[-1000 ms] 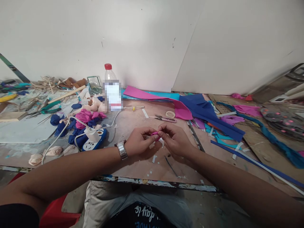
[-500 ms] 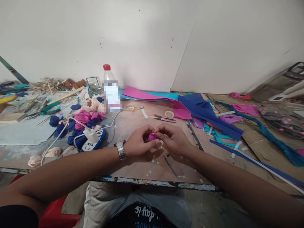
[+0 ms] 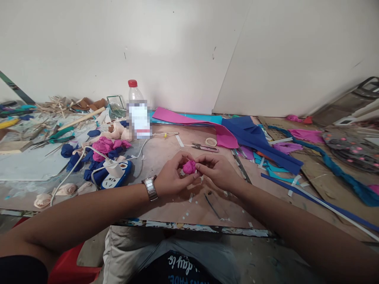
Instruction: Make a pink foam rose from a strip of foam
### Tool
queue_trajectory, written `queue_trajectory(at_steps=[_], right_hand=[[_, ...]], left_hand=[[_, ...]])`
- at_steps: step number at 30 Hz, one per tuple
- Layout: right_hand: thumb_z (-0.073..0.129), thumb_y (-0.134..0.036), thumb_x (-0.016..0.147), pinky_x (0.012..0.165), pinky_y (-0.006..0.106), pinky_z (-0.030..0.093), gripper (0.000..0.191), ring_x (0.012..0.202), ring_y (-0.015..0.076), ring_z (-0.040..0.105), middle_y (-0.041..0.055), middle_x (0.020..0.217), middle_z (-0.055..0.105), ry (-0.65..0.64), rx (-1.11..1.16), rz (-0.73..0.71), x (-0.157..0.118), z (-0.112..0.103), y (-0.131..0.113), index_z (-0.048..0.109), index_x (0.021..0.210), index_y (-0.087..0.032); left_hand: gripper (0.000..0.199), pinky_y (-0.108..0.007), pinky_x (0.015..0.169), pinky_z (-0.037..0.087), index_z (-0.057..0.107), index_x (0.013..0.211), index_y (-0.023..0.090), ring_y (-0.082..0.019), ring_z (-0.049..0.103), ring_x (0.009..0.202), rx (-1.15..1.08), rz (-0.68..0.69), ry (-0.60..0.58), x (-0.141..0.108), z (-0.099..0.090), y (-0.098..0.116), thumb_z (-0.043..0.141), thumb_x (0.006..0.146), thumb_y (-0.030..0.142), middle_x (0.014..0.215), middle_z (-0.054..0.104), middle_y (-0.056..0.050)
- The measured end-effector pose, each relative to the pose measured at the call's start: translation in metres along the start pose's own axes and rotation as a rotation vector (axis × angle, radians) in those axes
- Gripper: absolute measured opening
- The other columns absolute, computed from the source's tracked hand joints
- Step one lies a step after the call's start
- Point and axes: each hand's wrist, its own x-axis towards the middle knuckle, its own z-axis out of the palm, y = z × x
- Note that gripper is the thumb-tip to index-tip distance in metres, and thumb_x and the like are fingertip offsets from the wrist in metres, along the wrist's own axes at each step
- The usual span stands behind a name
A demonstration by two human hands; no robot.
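A small magenta crepe-paper flower [image 3: 188, 167], rolled like a rosebud, is held between my two hands above the table. My left hand [image 3: 174, 173] curls around its left side, with thumb and fingers on it. From the right, the fingertips of my right hand [image 3: 214, 171] pinch its edge. Beyond my hands lie small purple thread snips [image 3: 205, 148] and a ring of tape [image 3: 211, 142]. Further back stretches a magenta paper strip [image 3: 195, 122]. What sits under the flower, inside my left palm, is mostly hidden.
At the left, a power strip [image 3: 122, 175] with a white cable sits beside magenta and blue paper flowers [image 3: 103, 146]. A red-capped bottle [image 3: 137, 110] stands behind. Folded blue paper [image 3: 251, 134] and a long blue strip [image 3: 325, 203] lie at the right. The table's edge [image 3: 192, 227] runs near my lap.
My fingers have shifted around the magenta flower, so more of its folded top shows between my hands. The things on the table stay where they were.
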Motion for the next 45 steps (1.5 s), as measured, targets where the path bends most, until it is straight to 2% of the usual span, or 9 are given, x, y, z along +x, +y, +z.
queue_trajectory(at_steps=[7, 12, 16, 22, 26, 32, 39, 42, 45], right_hand=[[0.077, -0.039, 0.08, 0.059, 0.025, 0.047, 0.023, 0.061, 0.0133, 0.06, -0.0002, 0.067, 0.066, 0.011, 0.138, 0.067, 0.001, -0.001, 0.0008, 0.07, 0.076, -0.017], [0.076, -0.037, 0.081, 0.058, 0.024, 0.044, 0.021, 0.06, 0.0126, 0.057, -0.0008, 0.065, 0.065, -0.021, 0.233, 0.102, 0.0006, -0.0009, 0.0034, 0.07, 0.077, -0.017], [0.078, -0.036, 0.08, 0.058, 0.025, 0.044, 0.022, 0.06, 0.0125, 0.058, -0.0009, 0.065, 0.065, -0.03, 0.248, 0.106, 0.0008, -0.0012, 0.005, 0.07, 0.075, -0.017], [0.08, -0.038, 0.079, 0.059, 0.025, 0.045, 0.026, 0.058, 0.0126, 0.058, -0.0009, 0.062, 0.066, -0.041, 0.28, 0.121, -0.0004, -0.0018, 0.003, 0.067, 0.071, -0.017], [0.082, -0.043, 0.078, 0.06, 0.025, 0.045, 0.03, 0.061, 0.013, 0.059, 0.0004, 0.065, 0.067, -0.059, 0.289, 0.135, -0.0008, -0.0018, 0.0013, 0.069, 0.073, -0.016], [0.085, -0.045, 0.075, 0.064, 0.027, 0.05, 0.03, 0.067, 0.0148, 0.063, 0.0011, 0.072, 0.07, -0.013, 0.236, 0.073, -0.0004, -0.0011, 0.0016, 0.073, 0.078, -0.018], [0.083, -0.046, 0.078, 0.065, 0.028, 0.052, 0.028, 0.068, 0.0153, 0.065, 0.0013, 0.075, 0.071, -0.056, 0.226, 0.044, -0.0007, -0.0012, 0.0029, 0.074, 0.082, -0.019], [0.08, -0.047, 0.082, 0.066, 0.03, 0.054, 0.029, 0.07, 0.0168, 0.067, 0.0031, 0.08, 0.074, -0.043, 0.144, -0.022, -0.0011, -0.0016, 0.0054, 0.075, 0.086, -0.019], [0.076, -0.043, 0.087, 0.069, 0.031, 0.053, 0.024, 0.077, 0.0187, 0.069, 0.0052, 0.088, 0.076, 0.025, -0.059, -0.159, -0.0033, -0.0019, 0.0056, 0.077, 0.094, -0.02]], left_hand=[[0.036, -0.03, 0.085, 0.053, 0.064, 0.11, 0.02, -0.018, 0.066, 0.094, 0.035, 0.035, 0.057, 0.0026, 0.0019, 0.0032, 0.079, 0.083, 0.038, 0.104, 0.071, -0.005], [0.033, -0.031, 0.088, 0.052, 0.066, 0.11, 0.019, -0.018, 0.066, 0.094, 0.1, 0.067, 0.075, 0.0029, -0.0017, -0.0016, 0.078, 0.085, 0.037, 0.104, 0.072, -0.004], [0.03, -0.031, 0.087, 0.052, 0.067, 0.109, 0.019, -0.018, 0.066, 0.093, 0.126, 0.081, 0.076, 0.0027, -0.003, -0.0022, 0.076, 0.086, 0.037, 0.102, 0.072, -0.004], [0.041, -0.033, 0.091, 0.053, 0.069, 0.114, 0.019, -0.021, 0.068, 0.1, 0.103, 0.078, 0.048, 0.0031, -0.0029, 0.0037, 0.083, 0.079, 0.035, 0.11, 0.073, -0.007], [0.034, -0.034, 0.091, 0.052, 0.07, 0.11, 0.019, -0.021, 0.068, 0.098, 0.113, 0.08, 0.071, 0.0038, -0.0037, 0.0003, 0.08, 0.082, 0.036, 0.106, 0.074, -0.007], [0.027, -0.031, 0.086, 0.052, 0.068, 0.104, 0.017, -0.019, 0.066, 0.093, 0.053, 0.095, 0.103, 0.0036, -0.0027, -0.0011, 0.078, 0.084, 0.032, 0.1, 0.072, -0.006], [0.02, -0.029, 0.082, 0.05, 0.067, 0.098, 0.017, -0.017, 0.063, 0.089, 0.023, 0.102, 0.087, 0.0032, -0.0023, 0.0033, 0.075, 0.087, 0.031, 0.095, 0.069, -0.005], [0.019, -0.03, 0.084, 0.049, 0.067, 0.095, 0.017, -0.017, 0.062, 0.09, 0.034, 0.128, 0.121, 0.0051, -0.0033, 0.0035, 0.074, 0.087, 0.032, 0.094, 0.067, -0.005], [0.022, -0.029, 0.081, 0.049, 0.068, 0.095, 0.017, -0.016, 0.061, 0.086, -0.036, 0.086, 0.145, 0.0066, -0.0037, 0.0024, 0.075, 0.087, 0.036, 0.092, 0.067, -0.005]])
